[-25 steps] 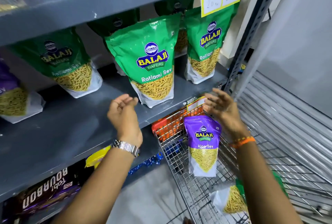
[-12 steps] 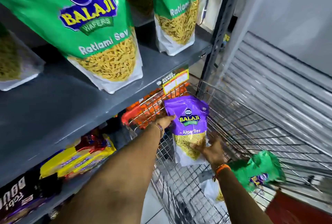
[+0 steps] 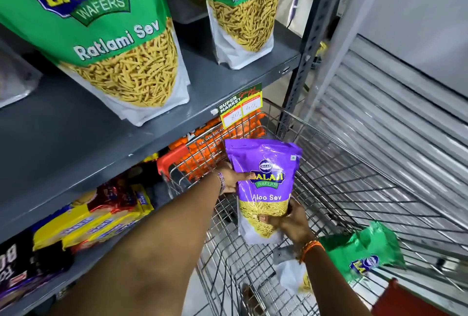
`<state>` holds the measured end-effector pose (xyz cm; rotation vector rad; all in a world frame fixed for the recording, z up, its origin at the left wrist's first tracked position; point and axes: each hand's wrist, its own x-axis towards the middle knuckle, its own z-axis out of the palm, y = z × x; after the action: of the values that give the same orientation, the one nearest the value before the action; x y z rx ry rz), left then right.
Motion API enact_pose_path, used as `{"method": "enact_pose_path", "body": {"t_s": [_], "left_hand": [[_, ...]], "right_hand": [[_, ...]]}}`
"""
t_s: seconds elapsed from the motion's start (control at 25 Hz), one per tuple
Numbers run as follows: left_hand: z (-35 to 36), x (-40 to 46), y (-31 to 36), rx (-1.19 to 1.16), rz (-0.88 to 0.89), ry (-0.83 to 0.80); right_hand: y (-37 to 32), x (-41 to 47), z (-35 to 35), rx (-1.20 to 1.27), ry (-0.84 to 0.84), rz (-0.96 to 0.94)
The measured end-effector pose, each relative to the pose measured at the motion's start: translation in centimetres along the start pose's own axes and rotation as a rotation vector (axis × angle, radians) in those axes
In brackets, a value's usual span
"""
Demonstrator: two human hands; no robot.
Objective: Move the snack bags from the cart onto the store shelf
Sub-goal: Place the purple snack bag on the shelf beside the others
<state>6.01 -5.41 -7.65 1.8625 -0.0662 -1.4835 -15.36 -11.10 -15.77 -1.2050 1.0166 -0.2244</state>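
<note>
A purple Aloo Sev bag [image 3: 263,163] stands upright inside the wire cart [image 3: 354,189]. My left hand [image 3: 234,180] grips its left edge at mid height, thumb on the front. Lower down, my right hand [image 3: 291,219] holds the bag's bottom right. A green snack bag [image 3: 364,255] lies on its side in the cart, behind my right wrist. Two green Ratlami Sev bags [image 3: 121,44] [image 3: 243,11] stand on the grey shelf [image 3: 63,133] above the cart.
A price tag [image 3: 240,108] hangs from the shelf's front edge, just above the cart's rim. Orange packets [image 3: 217,138] and yellow packets [image 3: 96,222] fill the lower shelf. The shelf's upright post [image 3: 309,44] stands beside the cart. A metal shutter [image 3: 392,125] lies to the right.
Both hands came down from shelf height into the cart and closed on the purple bag. The view has moved closer and lower.
</note>
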Motion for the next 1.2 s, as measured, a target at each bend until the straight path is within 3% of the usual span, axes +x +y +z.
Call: {"method": "enact_pose_path", "body": {"t_s": [0.12, 0.24, 0.48, 0.6, 0.88, 1.2], "left_hand": [[-0.5, -3.6, 0.9, 0.024, 0.034, -0.047], [-1.2, -7.3, 1.2, 0.049, 0.224, -0.019], [-1.3, -17.7, 1.9, -0.172, 0.750, 0.212], [-3.8, -23.7, 1.6, -0.354, 0.929, 0.369], [-15.8, -34.8, -0.3, -0.757, 1.089, 0.734], [-33.5, -42.4, -7.7, -0.818, 1.114, 1.070]], "right_hand": [[-1.5, -2.9, 0.3, -0.016, 0.010, 0.005], [-3.9, -5.6, 0.7, -0.003, 0.022, -0.042], [-13.1, -11.6, 1.0, 0.031, 0.027, -0.270], [-19.1, -14.8, 3.4, -0.010, -0.103, -0.415], [-27.3, -18.1, 18.5, -0.134, -0.434, -0.621], [-26.3, -19.8, 41.7, -0.215, -0.661, -0.603]]}}
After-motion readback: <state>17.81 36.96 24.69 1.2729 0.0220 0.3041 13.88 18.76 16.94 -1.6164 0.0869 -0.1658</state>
